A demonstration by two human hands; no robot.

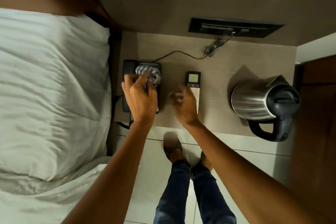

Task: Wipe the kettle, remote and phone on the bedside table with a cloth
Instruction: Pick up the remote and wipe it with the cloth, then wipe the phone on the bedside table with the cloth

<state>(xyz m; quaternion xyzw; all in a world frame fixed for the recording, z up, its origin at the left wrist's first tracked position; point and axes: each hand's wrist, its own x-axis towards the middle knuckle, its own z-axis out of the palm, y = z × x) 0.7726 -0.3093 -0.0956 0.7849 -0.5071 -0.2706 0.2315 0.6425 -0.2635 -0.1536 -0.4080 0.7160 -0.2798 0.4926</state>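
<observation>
Left hand [140, 96] clutches the striped cloth [151, 76] on the phone [127, 71]; blurred, empty right hand [184, 103] hovers loosely open beside the remote [193, 82], lying lengthwise right of the phone.

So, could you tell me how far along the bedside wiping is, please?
In hand: the left hand presses the striped cloth onto the phone. The right hand hovers empty beside the remote. Nothing shows whether the remote or the kettle has been wiped; both stand untouched.
</observation>
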